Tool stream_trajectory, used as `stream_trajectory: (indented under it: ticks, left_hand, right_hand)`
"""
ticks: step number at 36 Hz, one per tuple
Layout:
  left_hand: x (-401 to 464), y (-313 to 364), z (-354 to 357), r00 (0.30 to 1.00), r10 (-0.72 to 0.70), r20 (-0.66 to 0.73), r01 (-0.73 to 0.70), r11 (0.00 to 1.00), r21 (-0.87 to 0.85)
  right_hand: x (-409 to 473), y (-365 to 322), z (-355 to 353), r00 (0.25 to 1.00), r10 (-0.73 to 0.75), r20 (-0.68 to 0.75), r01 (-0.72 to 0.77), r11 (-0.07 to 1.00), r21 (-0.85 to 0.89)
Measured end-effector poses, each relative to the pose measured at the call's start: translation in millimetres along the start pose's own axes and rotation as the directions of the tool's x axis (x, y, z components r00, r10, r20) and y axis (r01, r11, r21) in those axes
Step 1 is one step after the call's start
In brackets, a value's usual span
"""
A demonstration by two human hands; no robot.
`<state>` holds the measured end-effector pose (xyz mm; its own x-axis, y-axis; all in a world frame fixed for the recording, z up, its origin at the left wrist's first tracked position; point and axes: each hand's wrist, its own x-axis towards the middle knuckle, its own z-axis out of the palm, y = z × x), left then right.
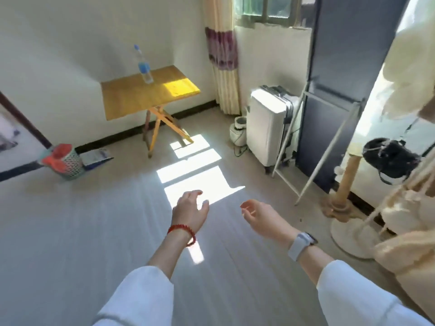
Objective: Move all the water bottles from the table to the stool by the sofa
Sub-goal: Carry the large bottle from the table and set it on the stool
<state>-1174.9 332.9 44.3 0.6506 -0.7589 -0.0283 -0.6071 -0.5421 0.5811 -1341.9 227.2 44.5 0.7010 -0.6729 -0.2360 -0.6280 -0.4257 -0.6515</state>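
One clear water bottle [143, 65] with a blue cap and blue label stands upright on a small wooden folding table [131, 97] against the far wall. My left hand [189, 209], with a red bead bracelet at the wrist, hangs over the floor with loose, spread fingers and holds nothing. My right hand [257, 216], with a grey watch on the wrist, is beside it, palm turned up and empty. Both hands are well short of the table. No stool or sofa shows in this view.
A white suitcase [268, 128] stands by the dark cabinet [339, 74] at the right, with a small white appliance [238, 131] and a folding rack [306, 147] next to it. A coat stand [346, 184] with clothes is at far right. A patterned basket [67, 161] sits by the left wall.
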Motion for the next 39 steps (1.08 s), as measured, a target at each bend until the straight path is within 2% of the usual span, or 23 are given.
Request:
stream_trajectory:
  ticks: [6, 11, 15, 24, 28, 39]
  left_hand:
    - [90, -53, -70, 0.971, -0.170, -0.170, 0.163, 0.985, -0.051]
    - [155, -131, -122, 0.905, -0.323, -0.277, 0.316, 0.946, -0.071]
    - [218, -194, -164, 0.856, -0.378, -0.352, 0.373, 0.924, -0.087]
    - [400, -301, -265, 0.830, -0.321, -0.456, 0.340, 0.940, -0.043]
    - [484, -328, -287, 0.865, -0.279, -0.416, 0.327, 0.944, 0.047]
    - [752, -400, -326, 0.924, -0.197, -0.327, 0.242, 0.965, 0.102]
  right_hand:
    - [141, -95, 12, 0.970, -0.229, 0.087, 0.232, 0.973, -0.021]
    - [245, -169, 51, 0.913, -0.371, 0.171, 0.376, 0.927, 0.003]
    - [331, -228, 83, 0.872, -0.434, 0.226, 0.441, 0.897, 0.021]
    - [529, -367, 120, 0.844, -0.483, 0.233, 0.504, 0.863, -0.039]
    - [605, -403, 119, 0.852, -0.484, 0.202, 0.507, 0.858, -0.081]
    - [868, -470, 127, 0.896, -0.433, 0.102, 0.441, 0.895, -0.067]
